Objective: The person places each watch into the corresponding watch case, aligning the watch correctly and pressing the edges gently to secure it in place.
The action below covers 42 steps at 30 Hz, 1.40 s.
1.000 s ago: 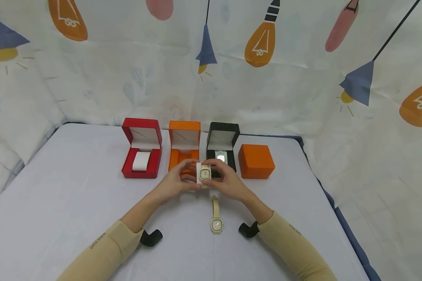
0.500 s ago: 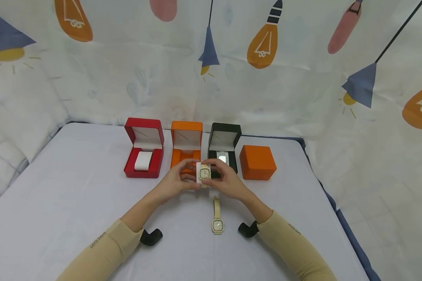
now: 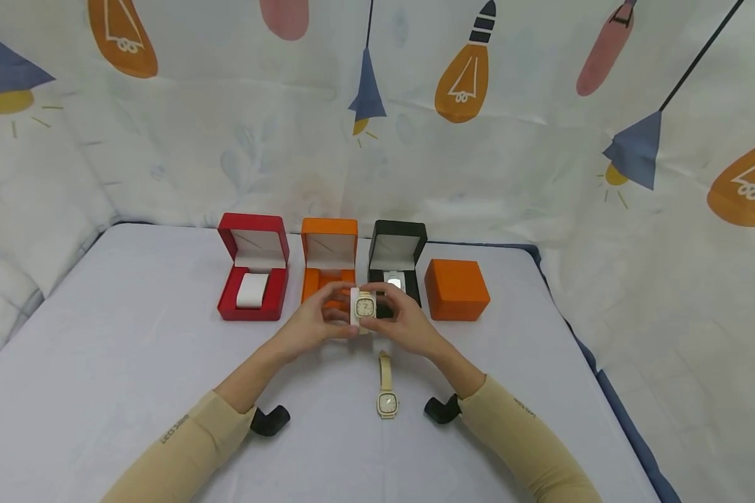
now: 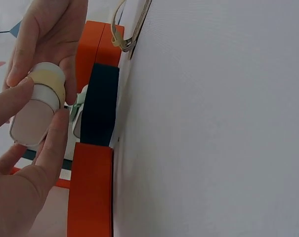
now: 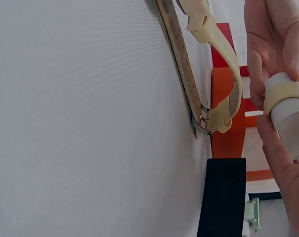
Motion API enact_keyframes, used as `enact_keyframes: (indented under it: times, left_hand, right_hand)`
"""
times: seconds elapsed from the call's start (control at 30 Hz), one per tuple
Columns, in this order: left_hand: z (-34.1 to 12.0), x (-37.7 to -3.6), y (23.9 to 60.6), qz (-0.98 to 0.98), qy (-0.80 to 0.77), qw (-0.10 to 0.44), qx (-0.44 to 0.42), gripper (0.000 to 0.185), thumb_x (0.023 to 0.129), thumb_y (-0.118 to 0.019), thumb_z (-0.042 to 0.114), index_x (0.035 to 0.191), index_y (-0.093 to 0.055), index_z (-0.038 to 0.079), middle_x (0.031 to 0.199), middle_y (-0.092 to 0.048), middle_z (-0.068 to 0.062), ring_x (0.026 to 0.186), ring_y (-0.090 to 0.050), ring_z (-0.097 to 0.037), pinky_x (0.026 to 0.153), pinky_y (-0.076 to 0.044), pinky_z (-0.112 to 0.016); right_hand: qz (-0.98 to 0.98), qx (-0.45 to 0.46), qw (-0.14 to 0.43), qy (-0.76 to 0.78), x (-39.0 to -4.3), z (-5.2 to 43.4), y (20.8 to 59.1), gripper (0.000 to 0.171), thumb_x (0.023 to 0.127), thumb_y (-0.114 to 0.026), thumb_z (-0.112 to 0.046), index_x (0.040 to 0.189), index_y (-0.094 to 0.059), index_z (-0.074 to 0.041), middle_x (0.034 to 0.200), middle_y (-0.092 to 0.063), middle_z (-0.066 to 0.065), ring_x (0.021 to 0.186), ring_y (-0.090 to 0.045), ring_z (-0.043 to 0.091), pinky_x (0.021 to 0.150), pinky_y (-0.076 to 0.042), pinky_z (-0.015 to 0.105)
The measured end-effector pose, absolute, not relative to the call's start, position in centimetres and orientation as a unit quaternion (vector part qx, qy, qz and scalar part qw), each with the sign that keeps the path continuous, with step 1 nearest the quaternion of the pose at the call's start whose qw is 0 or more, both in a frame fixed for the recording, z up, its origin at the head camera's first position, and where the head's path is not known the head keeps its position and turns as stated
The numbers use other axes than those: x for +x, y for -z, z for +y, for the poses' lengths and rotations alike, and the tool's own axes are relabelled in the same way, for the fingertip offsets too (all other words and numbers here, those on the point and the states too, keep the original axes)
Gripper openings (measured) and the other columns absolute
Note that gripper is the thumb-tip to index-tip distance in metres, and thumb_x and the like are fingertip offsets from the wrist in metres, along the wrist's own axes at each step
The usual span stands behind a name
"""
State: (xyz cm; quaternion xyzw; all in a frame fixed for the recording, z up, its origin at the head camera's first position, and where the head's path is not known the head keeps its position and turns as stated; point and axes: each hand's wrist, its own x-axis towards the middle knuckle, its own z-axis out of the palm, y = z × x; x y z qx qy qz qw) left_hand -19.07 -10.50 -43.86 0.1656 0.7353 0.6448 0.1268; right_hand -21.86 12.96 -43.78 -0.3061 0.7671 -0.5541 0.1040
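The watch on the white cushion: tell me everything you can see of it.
The watch has a rounded-square case, a pale dial with a dark border, and a cream strap that looks smooth. The strap wraps around the white cushion, and the dial faces the head camera. The left hand and right hand hold watch and cushion between them, raised over the table. The time is too small to read, and I can't make out a buckle.

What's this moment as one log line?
left hand, right hand: hold white cushion; cream wristwatch: around cushion; second cream wristwatch: on table
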Motion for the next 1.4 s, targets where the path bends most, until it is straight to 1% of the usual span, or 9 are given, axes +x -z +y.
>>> enact_keyframes:
  times: [0.17,0.3,0.4,0.47,0.67,0.9,1.13,1.23,1.4]
  left_hand:
    - [-10.4,-19.2,43.8,0.758,-0.617,0.110,0.180,0.080,0.087,-0.084,0.008,0.154,-0.041,0.017,0.139,-0.050,-0.016,0.118,-0.062,-0.034,0.095,-0.056,-0.040]
    - [-10.3,-19.2,43.6,0.782,-0.587,0.088,0.187,0.079,0.086,-0.084,0.007,0.152,-0.043,0.015,0.139,-0.052,-0.017,0.118,-0.061,-0.035,0.091,-0.058,-0.039]
    - [-10.1,-19.2,43.5,0.790,-0.577,0.075,0.193,0.080,0.084,-0.086,0.006,0.152,-0.044,0.012,0.134,-0.055,-0.017,0.117,-0.061,-0.035,0.089,-0.059,-0.039]
    - [-10.1,-19.3,43.5,0.794,-0.571,0.070,0.196,0.080,0.083,-0.086,0.005,0.151,-0.045,0.011,0.132,-0.056,-0.016,0.116,-0.062,-0.034,0.089,-0.059,-0.038]
    - [-10.5,-19.4,43.6,0.808,-0.555,0.065,0.188,0.080,0.081,-0.088,0.007,0.150,-0.048,0.013,0.131,-0.058,-0.011,0.114,-0.063,-0.031,0.087,-0.059,-0.035]
    - [-11.0,-19.6,43.2,0.820,-0.540,0.062,0.179,0.080,0.081,-0.089,0.011,0.149,-0.049,0.011,0.128,-0.061,-0.015,0.109,-0.065,-0.033,0.087,-0.059,-0.040]
    - [-11.7,-19.8,43.2,0.819,-0.544,0.070,0.168,0.081,0.081,-0.090,0.013,0.150,-0.048,0.011,0.122,-0.063,-0.013,0.106,-0.067,-0.032,0.085,-0.060,-0.036]
    - [-12.2,-20.0,43.1,0.812,-0.554,0.076,0.169,0.082,0.081,-0.089,0.012,0.150,-0.047,0.011,0.126,-0.060,-0.013,0.106,-0.067,-0.032,0.086,-0.060,-0.036]
    - [-13.2,-20.6,42.9,0.811,-0.555,0.081,0.164,0.083,0.081,-0.089,0.013,0.152,-0.046,0.015,0.131,-0.057,-0.014,0.109,-0.068,-0.030,0.090,-0.058,-0.039]
  right_hand:
    - [0.772,-0.294,0.102,0.554,-21.8,13.0,43.8,0.056,0.094,-0.077,-0.014,0.145,-0.053,-0.018,0.154,-0.044,0.001,0.136,-0.051,0.029,0.093,-0.057,0.035]
    - [0.773,-0.293,0.100,0.553,-21.7,13.0,43.8,0.057,0.094,-0.078,-0.015,0.145,-0.053,-0.018,0.153,-0.045,0.001,0.136,-0.051,0.030,0.093,-0.057,0.034]
    - [0.767,-0.297,0.100,0.559,-21.8,13.0,43.9,0.058,0.093,-0.077,-0.012,0.145,-0.052,-0.017,0.153,-0.045,0.001,0.136,-0.051,0.030,0.093,-0.057,0.035]
    - [0.767,-0.295,0.102,0.560,-21.8,12.9,44.0,0.057,0.094,-0.077,-0.011,0.145,-0.053,-0.018,0.152,-0.046,0.000,0.133,-0.054,0.028,0.091,-0.057,0.034]
    - [0.766,-0.298,0.114,0.558,-21.8,13.0,44.0,0.059,0.095,-0.075,-0.011,0.148,-0.051,-0.020,0.151,-0.048,-0.001,0.129,-0.057,0.024,0.090,-0.058,0.034]
    - [0.752,-0.308,0.122,0.570,-21.8,13.2,44.0,0.059,0.097,-0.073,-0.007,0.150,-0.049,-0.017,0.156,-0.044,0.002,0.135,-0.052,0.030,0.095,-0.056,0.036]
    - [0.755,-0.311,0.122,0.564,-21.6,13.5,43.8,0.059,0.097,-0.071,-0.005,0.150,-0.049,-0.015,0.154,-0.045,0.005,0.133,-0.054,0.031,0.097,-0.055,0.036]
    - [0.754,-0.310,0.126,0.565,-21.6,13.8,43.8,0.058,0.097,-0.071,-0.004,0.150,-0.049,-0.013,0.154,-0.045,0.008,0.132,-0.055,0.035,0.097,-0.055,0.035]
    - [0.760,-0.307,0.120,0.559,-21.5,14.4,43.7,0.055,0.096,-0.071,-0.003,0.147,-0.050,-0.006,0.152,-0.046,0.016,0.130,-0.055,0.044,0.094,-0.056,0.035]
